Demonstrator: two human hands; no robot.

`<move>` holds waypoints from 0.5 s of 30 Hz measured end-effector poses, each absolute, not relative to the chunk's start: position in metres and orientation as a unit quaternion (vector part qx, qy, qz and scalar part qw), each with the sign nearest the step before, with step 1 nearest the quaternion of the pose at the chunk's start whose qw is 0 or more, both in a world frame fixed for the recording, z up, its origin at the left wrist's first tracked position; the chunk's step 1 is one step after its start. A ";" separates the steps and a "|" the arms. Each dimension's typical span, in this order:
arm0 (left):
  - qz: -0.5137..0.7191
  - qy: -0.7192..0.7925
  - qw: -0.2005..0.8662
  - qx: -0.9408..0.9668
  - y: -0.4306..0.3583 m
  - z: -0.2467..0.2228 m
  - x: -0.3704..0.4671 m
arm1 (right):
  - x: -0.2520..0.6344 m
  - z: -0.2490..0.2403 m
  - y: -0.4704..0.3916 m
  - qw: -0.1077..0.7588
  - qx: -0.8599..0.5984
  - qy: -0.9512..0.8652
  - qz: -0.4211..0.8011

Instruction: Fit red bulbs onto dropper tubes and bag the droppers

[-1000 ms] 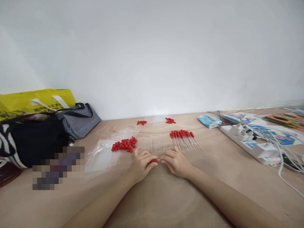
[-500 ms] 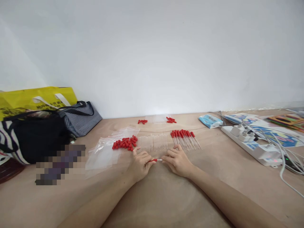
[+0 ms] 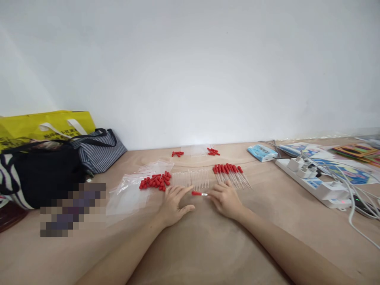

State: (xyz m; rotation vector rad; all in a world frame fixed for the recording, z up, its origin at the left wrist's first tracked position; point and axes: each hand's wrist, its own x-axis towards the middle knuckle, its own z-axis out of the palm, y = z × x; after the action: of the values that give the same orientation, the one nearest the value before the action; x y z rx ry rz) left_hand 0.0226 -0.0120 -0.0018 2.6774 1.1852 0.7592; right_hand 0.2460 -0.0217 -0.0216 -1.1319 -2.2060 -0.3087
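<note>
My left hand (image 3: 175, 206) is open, thumb and fingers apart, with nothing between them. Between the hands a clear tube with a red bulb (image 3: 196, 193) points its bulb leftward; the fingers of my right hand (image 3: 225, 200) are closed on its clear end. Beyond my left hand is a heap of red bulbs (image 3: 156, 181). Rows of clear tubes (image 3: 190, 178) lie side by side behind both hands. To the right of these rows, several tubes with red bulbs fitted (image 3: 228, 169) lie fanned out.
Clear plastic bags (image 3: 127, 196) lie left of the bulbs. More red bulbs (image 3: 213, 151) and clear tubes are near the wall. A blue packet (image 3: 262, 152), a white power strip (image 3: 314, 184) with cables and papers are at right. A striped bag (image 3: 102, 152), black bag and yellow bag stand at left.
My left hand has let go of the red bulb and spread its fingers. The bulb-tipped tube, in my right hand, has moved slightly away from me.
</note>
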 end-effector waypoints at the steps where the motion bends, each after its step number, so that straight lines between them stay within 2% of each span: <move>1: 0.254 0.402 0.064 0.877 -0.012 -0.002 0.023 | 0.250 -0.022 -0.018 0.338 -0.470 -0.808 -0.111; 4: 0.237 0.399 0.099 0.880 -0.012 -0.003 0.023 | 0.266 -0.022 -0.005 0.398 -0.598 -0.690 -0.094; 6: 0.227 0.388 0.111 0.886 -0.011 -0.004 0.024 | 0.276 -0.022 0.005 0.408 -0.661 -0.625 -0.075; 15: 0.241 0.381 0.103 0.887 -0.008 -0.008 0.024 | 0.284 -0.024 0.027 0.319 -0.754 -0.574 -0.034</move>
State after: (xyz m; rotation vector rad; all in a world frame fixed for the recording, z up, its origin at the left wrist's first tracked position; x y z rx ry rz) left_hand 0.0238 -0.0083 -0.0079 2.6164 1.1232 0.7108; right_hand 0.2839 0.0270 -0.0242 -1.9825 -1.5089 -0.0893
